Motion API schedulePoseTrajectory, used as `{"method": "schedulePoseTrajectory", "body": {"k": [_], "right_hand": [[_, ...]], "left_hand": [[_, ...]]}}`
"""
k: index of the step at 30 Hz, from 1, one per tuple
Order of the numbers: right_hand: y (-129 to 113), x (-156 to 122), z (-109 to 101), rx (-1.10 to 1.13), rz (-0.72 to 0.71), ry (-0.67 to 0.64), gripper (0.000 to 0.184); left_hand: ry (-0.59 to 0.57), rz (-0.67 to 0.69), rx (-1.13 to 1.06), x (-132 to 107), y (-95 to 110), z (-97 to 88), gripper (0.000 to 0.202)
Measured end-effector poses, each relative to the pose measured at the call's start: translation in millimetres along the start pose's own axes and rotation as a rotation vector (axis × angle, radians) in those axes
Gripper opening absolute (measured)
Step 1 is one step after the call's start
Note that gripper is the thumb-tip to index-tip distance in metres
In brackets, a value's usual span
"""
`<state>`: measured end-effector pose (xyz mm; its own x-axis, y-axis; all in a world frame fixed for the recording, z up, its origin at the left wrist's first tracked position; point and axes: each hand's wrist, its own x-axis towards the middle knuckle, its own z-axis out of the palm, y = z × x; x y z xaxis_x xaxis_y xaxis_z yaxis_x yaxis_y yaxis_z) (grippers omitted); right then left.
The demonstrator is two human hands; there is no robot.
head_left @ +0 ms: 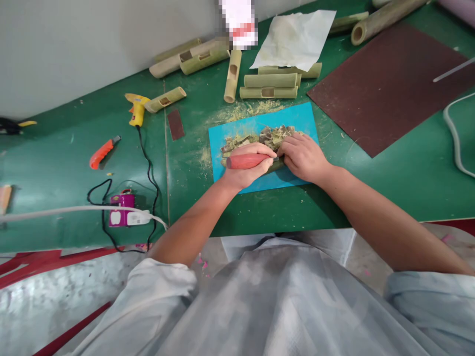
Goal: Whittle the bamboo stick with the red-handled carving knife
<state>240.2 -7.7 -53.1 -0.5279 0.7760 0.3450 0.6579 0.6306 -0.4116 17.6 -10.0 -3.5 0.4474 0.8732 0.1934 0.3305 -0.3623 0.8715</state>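
My left hand [247,168] is closed around the red handle of a carving tool [245,161]; its short metal tip points right, close to my right fingertips. A bamboo piece [275,165] lies across a blue mat [298,115], with rough, flaky bark-like bits [274,136] along its upper side. On the right end of the bamboo, my right hand [303,155] grips with bent fingers. Both hands cover much of the piece, so the exact spot where the tip touches is hard to see.
Pale shavings [248,111] spread behind the mat. Several cut bamboo tubes [270,80] lie farther back, near a white sheet [293,39]. Leftward are a yellow glue gun [138,110], an orange utility knife [101,154] and cords. A brown board [393,89] lies right.
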Motion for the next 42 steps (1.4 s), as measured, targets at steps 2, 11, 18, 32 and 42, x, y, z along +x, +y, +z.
{"method": "schedulePoseTrajectory", "body": {"k": [2,11,18,32,42], "right_hand": [[0.0,0.2,-0.2,0.007,-0.003,0.002,0.023],[0.4,-0.1,1.3,0.006,0.001,0.006,0.023],[-0.2,0.1,3.1,0.005,0.02,0.001,0.025],[-1.1,-1.8,-11.1,0.072,-0.038,-0.076,0.025],[1.6,-2.6,-9.8,0.131,-0.011,-0.08,0.025]], "left_hand": [[0.01,0.009,-0.011,-0.4,-1.1,0.0,0.012],[0.031,-0.025,-0.042,-3.1,-4.1,2.7,0.012],[-0.047,0.027,0.006,3.3,-2.9,-3.7,0.01],[0.021,0.139,0.043,6.1,-8.2,1.6,0.012],[0.126,0.267,0.069,1.5,-16.0,3.3,0.01]]}}
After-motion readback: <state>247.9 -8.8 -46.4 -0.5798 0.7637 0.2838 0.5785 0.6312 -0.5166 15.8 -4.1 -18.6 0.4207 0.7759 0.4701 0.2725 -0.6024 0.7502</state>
